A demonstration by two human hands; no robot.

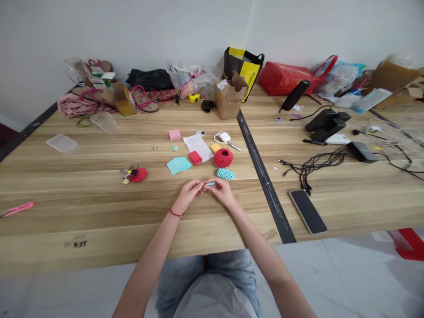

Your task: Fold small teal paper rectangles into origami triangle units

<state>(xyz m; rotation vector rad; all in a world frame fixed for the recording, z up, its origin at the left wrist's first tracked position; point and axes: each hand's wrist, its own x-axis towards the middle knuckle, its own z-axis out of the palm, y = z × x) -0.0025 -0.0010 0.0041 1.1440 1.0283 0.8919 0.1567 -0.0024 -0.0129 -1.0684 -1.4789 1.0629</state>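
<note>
My left hand (189,192) and my right hand (221,190) meet over the wooden table (99,207), both pinching a small teal folded paper piece (209,183) between their fingertips. A red string circles my left wrist. Just beyond the hands lies a teal assembly of folded paper units (226,174). Behind it stands a red ring of folded paper units (223,157). Teal paper sheets (179,165), a red block of paper (195,157), a yellow paper pad (215,148), a pink paper pad (174,134) and a white slip of paper (198,147) lie further out.
White-handled scissors (225,138) lie past the red ring. A phone (308,211) lies face up at right near tangled black cables (311,165). A cardboard box (229,99), bags and clutter line the back wall. A red paper piece with clips (135,174) is at left, a pink tool (17,209) far left.
</note>
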